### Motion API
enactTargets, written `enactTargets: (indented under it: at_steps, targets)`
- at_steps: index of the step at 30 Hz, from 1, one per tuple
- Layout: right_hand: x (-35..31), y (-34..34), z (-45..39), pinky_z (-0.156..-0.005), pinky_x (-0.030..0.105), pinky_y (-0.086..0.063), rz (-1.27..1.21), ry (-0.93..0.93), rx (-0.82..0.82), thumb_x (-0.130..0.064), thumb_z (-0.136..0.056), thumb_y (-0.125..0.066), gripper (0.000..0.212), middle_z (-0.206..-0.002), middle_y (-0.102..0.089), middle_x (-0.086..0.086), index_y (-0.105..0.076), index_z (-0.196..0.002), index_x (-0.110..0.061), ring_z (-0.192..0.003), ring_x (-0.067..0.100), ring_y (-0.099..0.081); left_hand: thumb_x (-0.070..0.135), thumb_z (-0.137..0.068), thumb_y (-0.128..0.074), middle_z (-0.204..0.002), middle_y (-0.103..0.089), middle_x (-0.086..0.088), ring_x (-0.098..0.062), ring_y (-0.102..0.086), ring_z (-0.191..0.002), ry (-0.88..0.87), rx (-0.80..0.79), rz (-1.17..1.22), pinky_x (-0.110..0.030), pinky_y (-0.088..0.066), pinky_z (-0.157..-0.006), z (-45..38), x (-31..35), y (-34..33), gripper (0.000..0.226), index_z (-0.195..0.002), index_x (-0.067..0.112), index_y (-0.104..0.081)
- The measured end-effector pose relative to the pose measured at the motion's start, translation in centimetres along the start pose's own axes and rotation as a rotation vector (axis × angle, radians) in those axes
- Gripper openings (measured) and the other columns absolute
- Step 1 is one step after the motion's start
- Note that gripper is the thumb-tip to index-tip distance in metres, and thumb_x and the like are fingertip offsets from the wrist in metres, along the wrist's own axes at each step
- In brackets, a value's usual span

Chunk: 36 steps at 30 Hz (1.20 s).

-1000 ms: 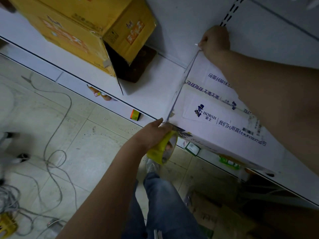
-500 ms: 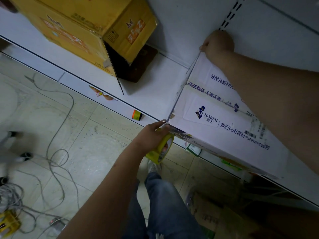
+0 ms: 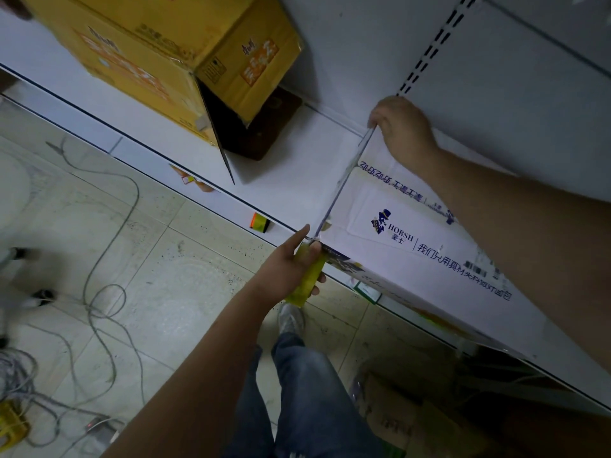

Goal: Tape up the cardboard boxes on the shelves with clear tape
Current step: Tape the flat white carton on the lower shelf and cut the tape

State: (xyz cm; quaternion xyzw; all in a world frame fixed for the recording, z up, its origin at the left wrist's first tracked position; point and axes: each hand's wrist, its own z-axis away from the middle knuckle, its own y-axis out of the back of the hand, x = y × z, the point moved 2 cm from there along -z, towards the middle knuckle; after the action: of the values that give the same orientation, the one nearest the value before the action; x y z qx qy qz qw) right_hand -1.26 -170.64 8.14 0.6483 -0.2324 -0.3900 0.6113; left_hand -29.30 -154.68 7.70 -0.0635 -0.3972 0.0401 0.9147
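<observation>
A white printed cardboard box [image 3: 396, 226] lies on the white shelf [image 3: 291, 180]. My left hand [image 3: 287, 266] grips a yellow roll of clear tape [image 3: 305, 276] at the box's near left corner. A strip of clear tape [image 3: 344, 183] runs taut from the roll along the box's left edge to the far corner. There my right hand [image 3: 401, 130] pinches the tape's end against the box, close to the back wall.
A yellow cardboard box [image 3: 158, 57] with an open flap stands on the shelf to the left. Cables [image 3: 102, 292] lie across the tiled floor. My legs and a shoe [image 3: 291, 320] are below. More cartons sit under the shelf at lower right.
My left hand has turned the tape roll edge-on and brought it up against the box's near corner. My right hand still holds the tape end at the far corner.
</observation>
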Motion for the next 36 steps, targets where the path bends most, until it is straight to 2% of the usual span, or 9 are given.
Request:
enactTargets:
  at_steps: [5,8,11,14,19,24,29,32,36]
  targets:
    - [-1.7,1.6,0.3,-0.108,0.028,-0.031,-0.024,0.005,-0.129,-0.002,-0.098,-0.041,0.029,-0.107,-0.066,0.011,-0.07,-0.097,-0.002,-0.118,0.032,-0.056,0.032,-0.102,-0.052,-0.097,-0.066,-0.014,-0.017,-0.067,-0.063,-0.008,0.008,-0.003,-0.026,-0.054,-0.055,0.2,0.3,-0.1,0.05,-0.15,0.021,-0.04]
    - [-3.2,-0.4,2.9,-0.12,0.027,-0.016,-0.026,0.159,-0.069,-0.006,-0.096,-0.034,0.037,-0.091,-0.07,0.013,-0.07,-0.087,-0.002,-0.093,0.031,-0.061,0.031,-0.102,-0.051,-0.096,-0.066,-0.013,-0.016,-0.068,-0.063,-0.002,0.006,0.01,-0.026,-0.054,-0.054,0.3,0.2,-0.3,0.051,-0.151,0.019,-0.039]
    - [-3.3,-0.7,2.9,-0.116,0.043,-0.03,-0.071,0.159,-0.141,-0.019,-0.091,-0.031,0.043,-0.087,-0.071,0.013,-0.071,-0.082,-0.004,-0.087,0.031,-0.062,0.028,-0.104,-0.05,-0.093,-0.066,-0.012,-0.015,-0.067,-0.058,0.002,0.004,0.051,-0.025,-0.054,-0.052,0.6,0.4,-0.5,0.049,-0.15,0.017,-0.039]
    - [-5.1,-0.6,4.3,-0.103,0.036,-0.042,-0.095,0.22,-0.117,-0.024,-0.099,-0.045,0.029,-0.101,-0.068,0.011,-0.068,-0.096,-0.006,-0.1,0.028,-0.058,0.027,-0.103,-0.051,-0.094,-0.064,-0.014,-0.013,-0.065,-0.053,0.022,-0.003,0.079,-0.024,-0.053,-0.05,0.7,0.5,-0.6,0.052,-0.151,0.017,-0.035]
    - [-6.8,-2.4,7.2,-0.117,0.025,-0.029,-0.169,0.207,-0.012,-0.026,-0.102,-0.043,0.04,-0.076,-0.064,0.012,-0.064,-0.08,-0.001,-0.076,0.031,-0.059,0.025,-0.103,-0.053,-0.096,-0.063,-0.018,-0.012,-0.064,-0.049,0.041,0.02,0.138,-0.022,-0.052,-0.047,1.1,0.4,-0.8,0.056,-0.153,0.017,-0.03]
    - [-9.8,-0.9,10.8,-0.112,0.005,-0.015,-0.171,0.414,-0.012,-0.023,-0.098,-0.052,0.03,-0.103,-0.074,0.011,-0.074,-0.103,-0.004,-0.102,0.027,-0.066,0.027,-0.103,-0.054,-0.09,-0.065,-0.012,-0.014,-0.066,-0.052,0.047,0.062,0.137,-0.025,-0.054,-0.048,1.1,0.5,-0.9,0.056,-0.152,0.013,-0.032]
    - [-11.4,-3.6,13.4,-0.118,0.034,-0.029,-0.185,0.431,-0.046,-0.028,-0.102,-0.043,0.036,-0.112,-0.07,0.004,-0.071,-0.113,-0.009,-0.114,0.023,-0.06,0.03,-0.104,-0.051,-0.095,-0.065,-0.015,-0.012,-0.065,-0.049,0.051,0.071,0.068,-0.022,-0.051,-0.047,1.3,0.4,-1.0,0.052,-0.15,0.011,-0.036]
    - [-11.9,-3.2,13.8,-0.121,0.039,-0.021,-0.079,0.451,-0.12,-0.044,-0.103,-0.036,0.046,-0.124,-0.065,-0.002,-0.065,-0.126,-0.016,-0.123,0.02,-0.053,0.022,-0.107,-0.046,-0.098,-0.064,-0.018,-0.012,-0.065,-0.053,0.027,0.033,0.048,-0.023,-0.053,-0.051,1.4,0.6,-0.9,0.038,-0.143,0.008,-0.046]
    - [-12.3,-4.5,15.6,-0.119,0.049,-0.025,-0.004,0.488,-0.036,-0.03,-0.104,-0.039,0.037,-0.126,-0.064,0.005,-0.064,-0.126,-0.013,-0.127,0.025,-0.051,0.006,-0.103,-0.05,-0.092,-0.065,-0.013,-0.011,-0.068,-0.054,0.057,0.012,0.159,-0.02,-0.053,-0.052,2.1,-0.3,-0.4,0.042,-0.144,0.013,-0.046]
